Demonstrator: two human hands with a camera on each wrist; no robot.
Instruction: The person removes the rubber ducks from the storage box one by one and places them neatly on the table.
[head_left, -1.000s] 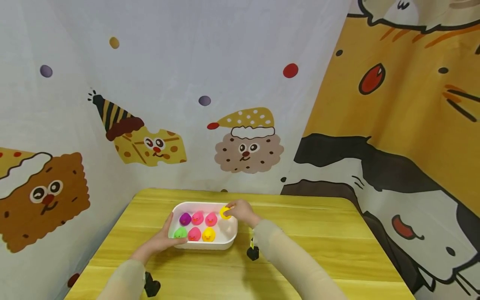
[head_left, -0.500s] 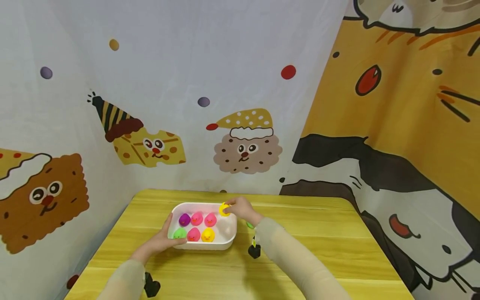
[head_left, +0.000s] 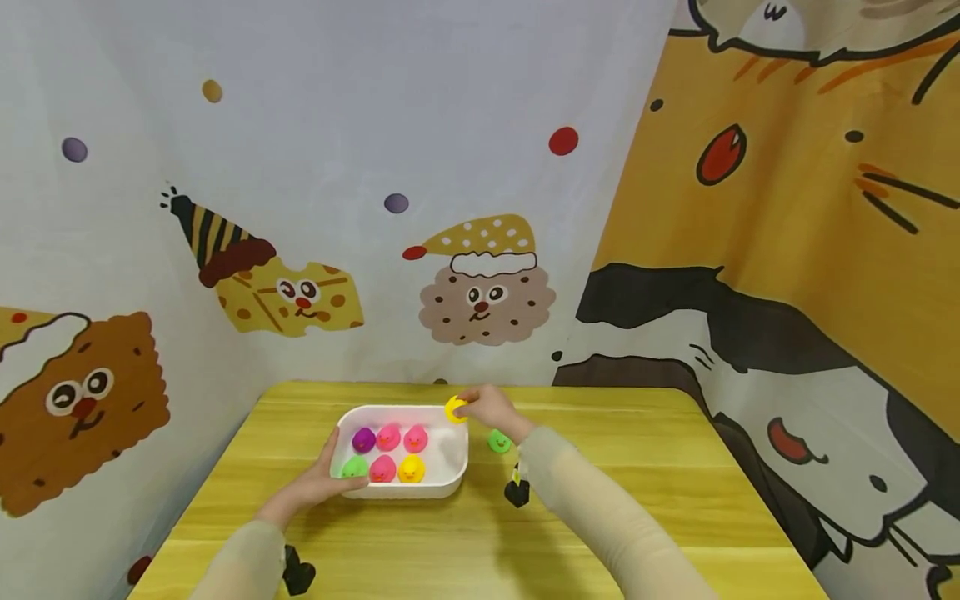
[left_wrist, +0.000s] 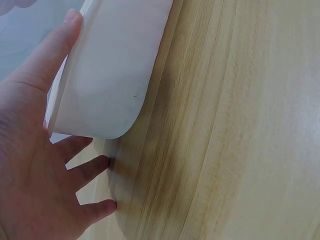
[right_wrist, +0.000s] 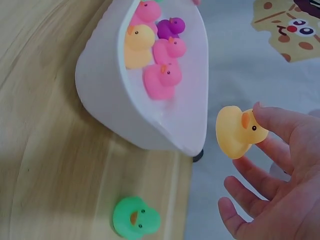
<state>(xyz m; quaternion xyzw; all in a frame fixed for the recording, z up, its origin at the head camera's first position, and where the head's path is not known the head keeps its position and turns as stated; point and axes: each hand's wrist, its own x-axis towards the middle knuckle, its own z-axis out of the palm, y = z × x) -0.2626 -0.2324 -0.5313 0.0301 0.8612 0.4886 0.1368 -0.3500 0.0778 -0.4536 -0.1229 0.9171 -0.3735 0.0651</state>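
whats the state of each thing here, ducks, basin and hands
white basin: upright on the table
held yellow duck: raised, pinched
loose green duck: upright on the table
purple duck: in basin
three pink ducks: in basin
second yellow duck: in basin
second green duck: in basin, partly hidden
left hand: thumb on basin rim
right hand: pinching yellow duck

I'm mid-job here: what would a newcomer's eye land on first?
Probably the bright toy ducks inside the white tub: three pink, one purple, one green, one yellow. Next, another yellow duck, pinched in the right hand near the tub's far right corner, and another green duck on the table. Behind, large cartoon faces on the wall.
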